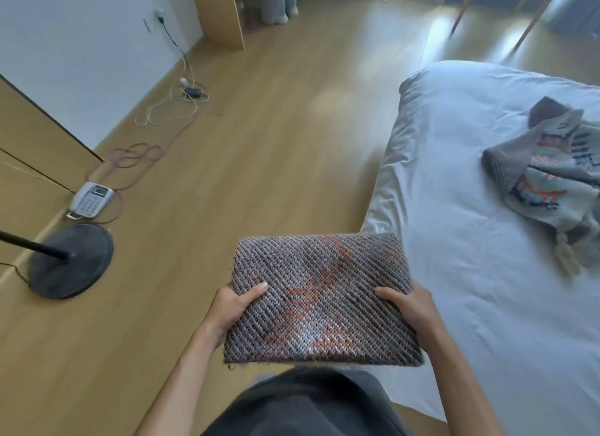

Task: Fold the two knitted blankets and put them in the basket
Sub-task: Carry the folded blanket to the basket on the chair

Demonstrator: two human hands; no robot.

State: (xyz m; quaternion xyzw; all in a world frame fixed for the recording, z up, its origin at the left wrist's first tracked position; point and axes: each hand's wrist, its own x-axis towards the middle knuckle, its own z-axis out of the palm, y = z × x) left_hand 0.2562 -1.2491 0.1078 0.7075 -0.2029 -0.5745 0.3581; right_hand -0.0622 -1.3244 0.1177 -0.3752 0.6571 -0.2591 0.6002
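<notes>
A folded knitted blanket [321, 299], grey-brown with orange patches, is held flat in front of my body, above the floor beside the bed's edge. My left hand [235, 302] grips its left side, thumb on top. My right hand [409, 304] grips its right side the same way. A second knitted blanket [548, 179], grey with coloured patterns and tassels, lies crumpled and unfolded on the bed at the right. No basket is in view.
The bed with a white sheet [470, 273] fills the right side. On the wooden floor at the left stand a round black lamp base [73, 262], a telephone [91, 199] and loose cables [168, 107]. A wooden panel [217, 13] leans at the back.
</notes>
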